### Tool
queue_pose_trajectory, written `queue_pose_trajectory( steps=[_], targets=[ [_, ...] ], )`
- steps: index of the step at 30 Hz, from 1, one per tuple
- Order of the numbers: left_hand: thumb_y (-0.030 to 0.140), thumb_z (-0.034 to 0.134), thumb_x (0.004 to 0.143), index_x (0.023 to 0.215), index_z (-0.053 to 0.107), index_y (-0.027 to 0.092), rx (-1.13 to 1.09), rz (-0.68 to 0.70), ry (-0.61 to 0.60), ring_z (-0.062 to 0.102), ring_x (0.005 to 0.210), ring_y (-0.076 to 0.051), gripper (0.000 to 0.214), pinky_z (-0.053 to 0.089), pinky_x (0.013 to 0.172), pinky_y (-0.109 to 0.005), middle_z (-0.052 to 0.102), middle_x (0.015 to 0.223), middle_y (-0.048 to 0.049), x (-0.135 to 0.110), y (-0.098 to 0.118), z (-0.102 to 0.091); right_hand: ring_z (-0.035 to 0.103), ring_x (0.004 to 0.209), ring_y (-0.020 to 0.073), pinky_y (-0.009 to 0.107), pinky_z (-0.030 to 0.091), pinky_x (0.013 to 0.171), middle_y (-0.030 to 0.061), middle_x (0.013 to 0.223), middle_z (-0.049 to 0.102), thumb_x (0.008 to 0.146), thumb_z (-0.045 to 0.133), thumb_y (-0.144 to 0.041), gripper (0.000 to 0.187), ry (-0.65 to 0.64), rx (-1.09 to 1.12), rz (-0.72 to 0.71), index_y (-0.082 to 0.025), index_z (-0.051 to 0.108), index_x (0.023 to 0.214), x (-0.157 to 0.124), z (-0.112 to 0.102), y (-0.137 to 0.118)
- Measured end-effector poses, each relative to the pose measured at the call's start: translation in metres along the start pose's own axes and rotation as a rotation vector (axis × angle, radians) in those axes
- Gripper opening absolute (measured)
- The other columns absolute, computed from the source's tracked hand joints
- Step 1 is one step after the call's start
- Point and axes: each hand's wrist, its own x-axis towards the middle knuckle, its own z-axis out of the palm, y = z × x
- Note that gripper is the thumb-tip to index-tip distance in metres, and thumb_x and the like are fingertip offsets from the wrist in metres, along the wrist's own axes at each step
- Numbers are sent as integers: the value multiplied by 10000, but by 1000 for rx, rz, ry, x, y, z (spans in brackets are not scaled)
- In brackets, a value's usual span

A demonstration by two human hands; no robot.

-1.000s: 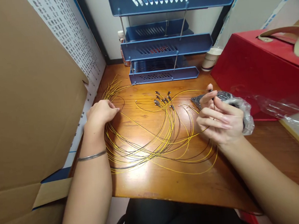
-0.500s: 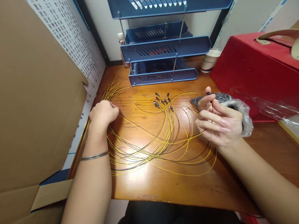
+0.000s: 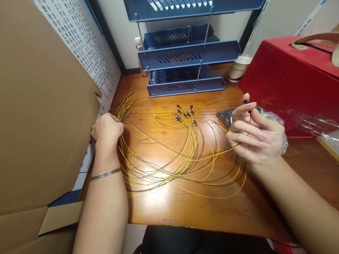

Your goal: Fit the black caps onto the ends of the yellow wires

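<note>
Thin yellow and black wires (image 3: 174, 176) lie in loose loops on the wooden table, several with small shiny black end pieces (image 3: 186, 115) grouped near the middle. My left hand (image 3: 108, 128) is closed, knuckles up, beside the wire bundle at the left; its fingertips are hidden, so what it grips does not show. My right hand (image 3: 254, 131) is raised at the right, pinching a small black end piece (image 3: 247, 102) between thumb and index finger. A yellow wire reaches that piece from the left, and other wires pass by its curled lower fingers.
A plastic bag of black parts (image 3: 226, 118) lies behind my right hand. Blue tiered trays (image 3: 186, 87) stand at the back, with a paper cup (image 3: 239, 68) and a red box (image 3: 298, 80) to their right. Cardboard (image 3: 37, 107) walls the left side.
My left hand has shifted left, away from a wire end that now lies apart from it. My right hand has moved slightly right with the black end piece, drawing its wire along.
</note>
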Motion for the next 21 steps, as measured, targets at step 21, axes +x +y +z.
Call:
queue_pose_trajectory(
  steps=[21],
  targets=[
    [270,610,748,1057,748,169,53,107,-32,664,1119,-392,353,524,939,-462,737,1163,-201,14,-3,19,114,315,-29,-13,24,227,-101,1048,737,934,600,-220,317,-163,257,-12,-405,712,1165,-2,-10,1]
  ],
)
